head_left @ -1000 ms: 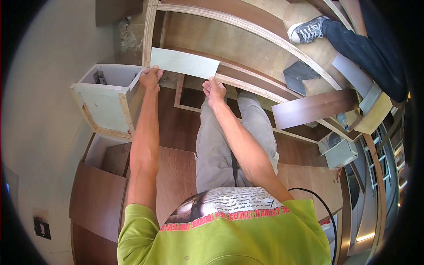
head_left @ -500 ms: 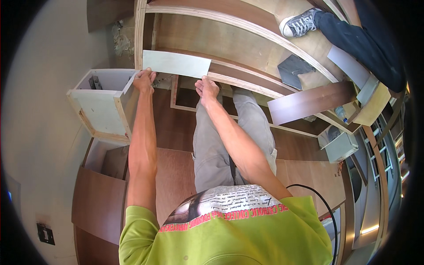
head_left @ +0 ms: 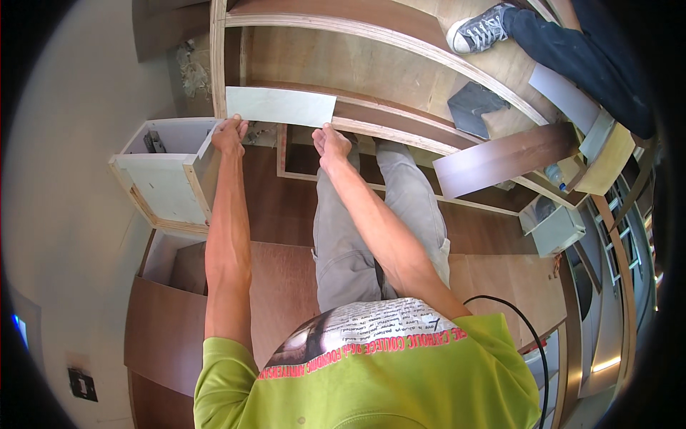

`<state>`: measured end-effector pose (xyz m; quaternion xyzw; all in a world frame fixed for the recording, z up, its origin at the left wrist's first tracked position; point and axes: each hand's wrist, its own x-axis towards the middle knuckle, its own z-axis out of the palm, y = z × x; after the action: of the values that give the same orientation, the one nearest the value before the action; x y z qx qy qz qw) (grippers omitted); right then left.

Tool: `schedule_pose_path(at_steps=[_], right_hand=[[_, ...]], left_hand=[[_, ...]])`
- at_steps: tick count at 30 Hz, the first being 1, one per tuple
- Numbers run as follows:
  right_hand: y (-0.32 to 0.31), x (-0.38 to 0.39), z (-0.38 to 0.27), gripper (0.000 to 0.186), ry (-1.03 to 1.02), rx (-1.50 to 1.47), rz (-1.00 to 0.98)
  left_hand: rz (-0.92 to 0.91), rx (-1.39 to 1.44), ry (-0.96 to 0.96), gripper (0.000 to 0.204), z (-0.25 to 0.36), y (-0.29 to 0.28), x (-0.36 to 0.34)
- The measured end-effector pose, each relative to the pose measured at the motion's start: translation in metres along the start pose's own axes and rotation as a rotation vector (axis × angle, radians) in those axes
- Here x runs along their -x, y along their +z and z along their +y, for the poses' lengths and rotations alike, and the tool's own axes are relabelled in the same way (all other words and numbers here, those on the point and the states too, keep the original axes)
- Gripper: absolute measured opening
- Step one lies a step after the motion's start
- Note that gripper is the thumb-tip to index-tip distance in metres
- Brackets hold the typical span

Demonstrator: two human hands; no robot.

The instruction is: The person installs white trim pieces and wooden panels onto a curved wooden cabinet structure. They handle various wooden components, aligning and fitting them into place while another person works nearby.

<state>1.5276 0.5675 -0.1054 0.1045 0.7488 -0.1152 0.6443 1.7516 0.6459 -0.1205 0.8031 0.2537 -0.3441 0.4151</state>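
A pale rectangular panel point(head_left: 281, 106) lies along the front edge of a wooden cabinet frame point(head_left: 400, 136), spanning its left end. My left hand point(head_left: 230, 134) pinches the panel's lower left corner, thumb on top and the fingers curled beneath. At the lower right corner my right hand point(head_left: 331, 145) grips it the same way, thumb against the edge. Both arms reach straight forward over my legs. The undersides of the fingers are partly hidden.
Left of my hands stands a white open box point(head_left: 161, 171) with metal pieces inside. A brown curved-looking board point(head_left: 504, 159) rests across the frame at right. Another person's shoe point(head_left: 477, 30) is on the cabinet at the far right. A black cable point(head_left: 525, 322) loops beside me.
The view has shifted slightly. The panel and both hands sit a little further left in the picture, with the grip on its two corners unchanged.
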Motion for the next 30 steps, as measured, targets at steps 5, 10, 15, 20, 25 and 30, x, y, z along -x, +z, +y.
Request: schedule_pose_path(at_steps=[5, 10, 15, 20, 25, 30], right_hand=[[0.001, -0.007, 0.006, 0.020, -0.074, -0.045, 0.005], [-0.002, -0.002, 0.009, 0.028, -0.128, 0.034, -0.148], [-0.002, 0.001, 0.002, 0.023, -0.006, 0.020, -0.113], [-0.022, 0.030, -0.016, 0.019, -0.210, 0.072, -0.294], [-0.043, 0.040, -0.069, 0.019, -0.390, 0.077, -0.336], [-0.100, 0.016, -0.121, 0.034, -0.664, 1.035, 0.056]], left_hand=[[-0.007, 0.042, 0.001, 0.019, -0.003, 0.003, -0.006], [-0.097, 0.054, -0.063, 0.015, -0.019, -0.021, -0.043], [-0.191, 0.060, -0.057, 0.027, -0.034, -0.033, -0.044], [-0.285, 0.143, -0.077, 0.060, -0.012, -0.010, 0.030], [-0.332, 0.054, -0.134, 0.070, -0.005, -0.006, 0.104], [-0.552, -0.264, -0.099, 0.049, -0.011, -0.001, 0.165]])
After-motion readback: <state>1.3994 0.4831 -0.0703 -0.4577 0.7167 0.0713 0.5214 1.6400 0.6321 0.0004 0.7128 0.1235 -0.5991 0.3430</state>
